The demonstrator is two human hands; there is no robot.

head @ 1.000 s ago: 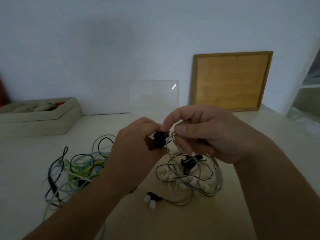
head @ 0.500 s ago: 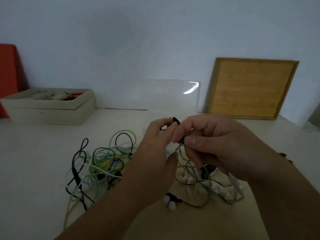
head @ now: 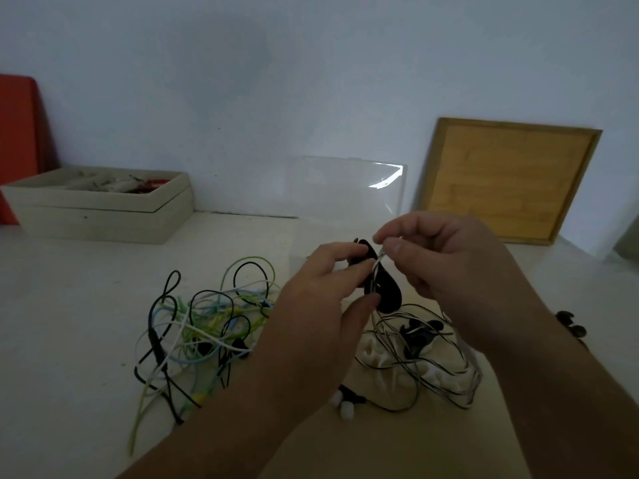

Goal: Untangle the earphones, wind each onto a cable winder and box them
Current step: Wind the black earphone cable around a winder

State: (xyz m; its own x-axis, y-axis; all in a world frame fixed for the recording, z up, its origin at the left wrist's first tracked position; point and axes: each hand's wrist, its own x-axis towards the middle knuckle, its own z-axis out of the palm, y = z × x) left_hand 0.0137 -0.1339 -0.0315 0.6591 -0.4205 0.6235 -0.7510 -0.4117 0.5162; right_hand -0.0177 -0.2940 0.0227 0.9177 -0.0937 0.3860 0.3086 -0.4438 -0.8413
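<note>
Working above the surface (head: 69,340), with the coloured tangle (head: 207,323) at nine o'clock, my left hand (head: 318,305) has a curled grip on the black cable winder (head: 389,292), which has turned broad-face toward me in the last second. My right hand (head: 456,271) pinches the striped cable (head: 377,267) at its twelve o'clock edge. Winding, I judge, is starting.

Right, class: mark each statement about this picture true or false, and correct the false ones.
1. The left hand holds a black cable winder. True.
2. A tangle of green, blue and black cables lies on the table. True.
3. The right hand lies flat on the table. False: it is above the table, pinching a thin cable at the winder.
4. The wooden board lies flat. False: it leans against the wall.
</note>
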